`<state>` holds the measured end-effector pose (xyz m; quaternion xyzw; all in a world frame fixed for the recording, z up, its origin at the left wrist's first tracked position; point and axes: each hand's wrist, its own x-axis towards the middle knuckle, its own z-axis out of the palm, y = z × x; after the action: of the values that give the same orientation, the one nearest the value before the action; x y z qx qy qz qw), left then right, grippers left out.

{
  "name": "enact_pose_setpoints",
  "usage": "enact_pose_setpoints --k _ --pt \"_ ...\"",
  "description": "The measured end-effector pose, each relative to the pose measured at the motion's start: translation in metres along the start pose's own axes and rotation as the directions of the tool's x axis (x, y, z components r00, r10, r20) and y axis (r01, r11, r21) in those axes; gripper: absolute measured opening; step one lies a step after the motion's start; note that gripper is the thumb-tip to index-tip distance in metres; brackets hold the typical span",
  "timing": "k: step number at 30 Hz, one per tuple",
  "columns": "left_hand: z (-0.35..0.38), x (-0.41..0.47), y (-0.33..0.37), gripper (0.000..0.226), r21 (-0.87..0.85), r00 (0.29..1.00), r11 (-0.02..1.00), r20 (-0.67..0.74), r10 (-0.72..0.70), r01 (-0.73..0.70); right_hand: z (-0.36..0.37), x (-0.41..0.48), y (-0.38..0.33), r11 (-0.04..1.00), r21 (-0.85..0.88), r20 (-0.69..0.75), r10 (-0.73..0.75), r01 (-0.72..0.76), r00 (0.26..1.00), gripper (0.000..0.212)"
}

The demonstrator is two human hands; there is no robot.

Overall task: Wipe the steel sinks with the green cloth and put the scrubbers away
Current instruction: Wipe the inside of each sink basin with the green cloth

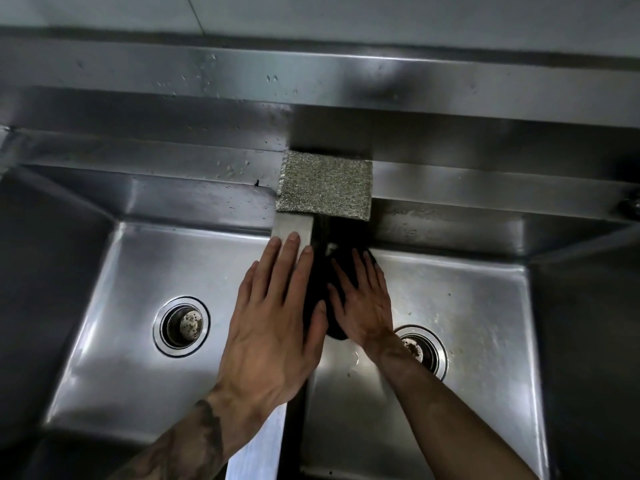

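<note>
Steel double sink [450, 306], both hands down at the divider [292, 230].
Left hand [273, 317] lies flat and open on it; right hand [363, 303] spread open, pressing a dark cloth [320, 271] against the right basin's wall, silver scrubber [325, 185] just beyond.

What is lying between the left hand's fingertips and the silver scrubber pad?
In the head view, only a bare strip of the steel divider lies between the left hand and the silver scrubber pad; nothing rests on it.

Two round drain strainers [182, 325]; pale wall [311, 15] behind.
</note>
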<state>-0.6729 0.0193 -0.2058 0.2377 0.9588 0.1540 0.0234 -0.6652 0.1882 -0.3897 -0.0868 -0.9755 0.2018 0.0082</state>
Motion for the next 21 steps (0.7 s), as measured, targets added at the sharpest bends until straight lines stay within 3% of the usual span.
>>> enact_pose_setpoints --k 4,11,16,21 --pt "-0.001 0.0 0.0 0.067 0.002 1.0 1.0 0.01 -0.01 0.01 -0.004 -0.026 0.004 0.998 -0.012 0.039 -0.055 0.055 0.998 0.052" --pt "-0.004 0.001 0.002 0.071 0.036 0.999 0.999 0.04 -0.003 0.001 -0.011 -0.159 0.013 0.963 -0.03 0.237 -0.254 0.269 0.938 0.057" --pt "-0.005 0.001 0.003 0.07 0.033 0.999 0.999 0.038 -0.008 0.007 -0.007 -0.126 0.003 0.977 -0.04 0.166 -0.199 0.208 0.966 0.058" --pt "-0.003 0.0 0.002 0.069 0.029 0.999 0.999 0.032 -0.014 0.013 -0.008 -0.08 -0.004 0.998 -0.038 0.136 -0.044 0.049 0.99 0.061"
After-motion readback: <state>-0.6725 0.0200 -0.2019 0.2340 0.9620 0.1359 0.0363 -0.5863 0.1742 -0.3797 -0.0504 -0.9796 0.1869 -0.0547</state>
